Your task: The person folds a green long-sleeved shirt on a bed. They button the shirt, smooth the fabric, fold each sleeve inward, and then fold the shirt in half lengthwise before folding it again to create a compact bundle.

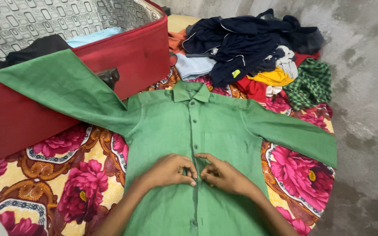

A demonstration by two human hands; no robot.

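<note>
A green long-sleeved shirt [224, 126] lies flat, front up, on a flowered cloth [66, 175], collar pointing away from me. Its left sleeve drapes up over the side of a red suitcase [136, 57]; its right sleeve stretches toward the right edge of the cloth. My left hand [169, 170] and my right hand [224, 175] meet at the middle of the button strip, fingers pinching the fabric around a button. The button between the fingertips is mostly hidden.
The open red suitcase stands at the back left with a patterned grey lining and dark and light-blue garments inside. A pile of clothes [250, 48], navy, yellow, red and green-checked, lies behind the shirt. Bare grey concrete floor [364, 131] runs along the right.
</note>
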